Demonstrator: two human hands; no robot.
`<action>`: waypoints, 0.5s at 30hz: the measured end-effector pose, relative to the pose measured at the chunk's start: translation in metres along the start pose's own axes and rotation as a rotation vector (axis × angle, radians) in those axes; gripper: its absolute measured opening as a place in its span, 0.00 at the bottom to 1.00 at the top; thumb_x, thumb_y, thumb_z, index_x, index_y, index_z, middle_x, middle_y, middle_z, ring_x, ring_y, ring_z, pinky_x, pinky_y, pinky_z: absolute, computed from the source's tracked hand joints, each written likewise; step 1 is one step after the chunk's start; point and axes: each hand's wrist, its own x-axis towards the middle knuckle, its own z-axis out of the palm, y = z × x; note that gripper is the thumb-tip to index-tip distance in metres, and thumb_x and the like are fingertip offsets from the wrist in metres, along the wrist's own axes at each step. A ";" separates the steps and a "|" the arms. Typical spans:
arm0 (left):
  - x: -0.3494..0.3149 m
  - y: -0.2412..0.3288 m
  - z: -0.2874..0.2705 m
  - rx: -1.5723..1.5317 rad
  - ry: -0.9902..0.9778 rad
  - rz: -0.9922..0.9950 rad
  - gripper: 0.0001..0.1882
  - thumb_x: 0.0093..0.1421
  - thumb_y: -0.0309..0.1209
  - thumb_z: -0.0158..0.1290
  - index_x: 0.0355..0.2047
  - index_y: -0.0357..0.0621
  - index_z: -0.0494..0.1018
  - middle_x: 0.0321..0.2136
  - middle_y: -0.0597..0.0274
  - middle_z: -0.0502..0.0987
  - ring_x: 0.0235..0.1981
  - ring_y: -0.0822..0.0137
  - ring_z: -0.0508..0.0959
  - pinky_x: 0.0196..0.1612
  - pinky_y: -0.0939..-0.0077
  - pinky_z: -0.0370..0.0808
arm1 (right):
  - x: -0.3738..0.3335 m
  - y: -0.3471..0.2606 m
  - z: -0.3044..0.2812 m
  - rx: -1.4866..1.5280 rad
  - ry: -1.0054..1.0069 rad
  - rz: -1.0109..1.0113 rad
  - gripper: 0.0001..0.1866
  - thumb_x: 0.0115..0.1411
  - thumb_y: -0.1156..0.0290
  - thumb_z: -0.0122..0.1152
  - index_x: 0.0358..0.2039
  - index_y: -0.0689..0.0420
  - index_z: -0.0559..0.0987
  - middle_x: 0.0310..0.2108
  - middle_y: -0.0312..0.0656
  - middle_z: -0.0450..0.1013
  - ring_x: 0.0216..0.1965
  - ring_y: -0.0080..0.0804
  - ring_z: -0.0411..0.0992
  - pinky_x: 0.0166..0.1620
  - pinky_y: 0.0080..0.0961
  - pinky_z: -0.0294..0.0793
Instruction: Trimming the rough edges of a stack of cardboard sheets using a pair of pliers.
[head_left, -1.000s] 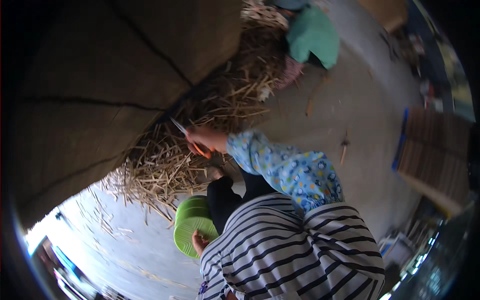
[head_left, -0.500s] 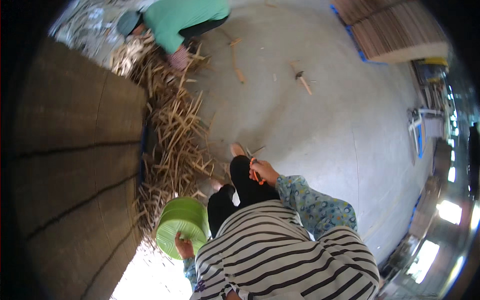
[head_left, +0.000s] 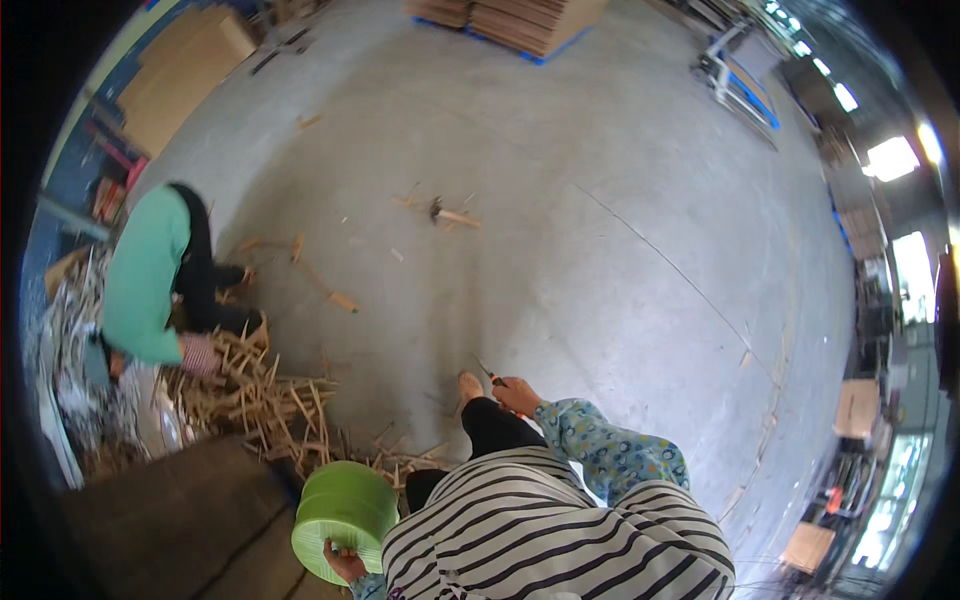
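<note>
My left hand (head_left: pixel 345 562) is closed at the middle of the ridged round face of a drum-shaped green plastic stool (head_left: pixel 347 497), which hangs tilted at my left side. In front of my right thigh, my right hand (head_left: pixel 517 396) is wrapped round a hand tool (head_left: pixel 494 378) with an orange and black handle. Its thin pointed metal end sticks out ahead of the fingers; the rest is hidden in my grip.
A person in green (head_left: pixel 150 270) bends over a heap of wood strips (head_left: pixel 285 405) at left. Brown stacked sheets (head_left: pixel 240 500) stand beside the heap. A hammer (head_left: pixel 455 216) and scraps lie on the concrete floor (head_left: pixel 600 290). A pallet stack (head_left: pixel 535 25) and a trolley (head_left: pixel 740 85) are farther off.
My view has swung to the right, so the heap, the other person and the hammer lie farther left in it. Both hands keep hold of the same things.
</note>
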 end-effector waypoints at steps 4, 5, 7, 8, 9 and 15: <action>0.062 0.023 0.047 -0.018 0.054 -0.038 0.18 0.57 0.45 0.52 0.43 0.50 0.67 0.27 0.67 0.70 0.19 0.72 0.62 0.17 0.77 0.61 | 0.001 -0.030 -0.035 0.131 0.161 -0.066 0.13 0.55 0.64 0.50 0.24 0.62 0.72 0.20 0.39 0.71 0.20 0.24 0.70 0.22 0.22 0.68; 0.085 0.034 0.028 0.237 0.010 0.208 0.16 0.58 0.41 0.50 0.44 0.51 0.67 0.32 0.65 0.70 0.25 0.68 0.65 0.23 0.75 0.64 | 0.005 -0.044 -0.033 0.196 0.212 -0.122 0.13 0.55 0.63 0.50 0.24 0.61 0.71 0.18 0.39 0.70 0.18 0.24 0.68 0.19 0.23 0.66; 0.104 0.026 0.082 0.128 0.121 0.017 0.16 0.58 0.34 0.48 0.47 0.48 0.66 0.41 0.60 0.67 0.34 0.65 0.67 0.32 0.73 0.67 | 0.014 -0.049 -0.060 0.259 0.338 -0.157 0.14 0.55 0.62 0.50 0.24 0.61 0.71 0.17 0.39 0.69 0.16 0.24 0.67 0.16 0.25 0.65; 0.106 0.024 0.107 0.145 0.097 0.015 0.16 0.58 0.34 0.48 0.47 0.48 0.66 0.41 0.60 0.67 0.34 0.65 0.67 0.32 0.73 0.67 | 0.013 -0.055 -0.067 0.357 0.371 -0.158 0.13 0.55 0.62 0.50 0.24 0.60 0.71 0.17 0.38 0.69 0.16 0.23 0.67 0.17 0.23 0.65; 0.108 0.024 0.132 0.135 0.085 0.028 0.15 0.58 0.36 0.48 0.45 0.49 0.66 0.38 0.62 0.67 0.32 0.66 0.65 0.30 0.72 0.66 | 0.013 -0.062 -0.073 0.454 0.402 -0.161 0.13 0.55 0.62 0.50 0.24 0.60 0.71 0.17 0.37 0.69 0.16 0.23 0.67 0.18 0.22 0.65; 0.157 0.029 0.230 0.051 0.048 0.099 0.13 0.58 0.44 0.51 0.35 0.53 0.65 0.27 0.69 0.65 0.19 0.70 0.56 0.21 0.68 0.59 | 0.019 -0.071 -0.086 0.466 0.371 -0.054 0.11 0.57 0.65 0.50 0.24 0.60 0.70 0.18 0.36 0.68 0.19 0.23 0.68 0.21 0.22 0.65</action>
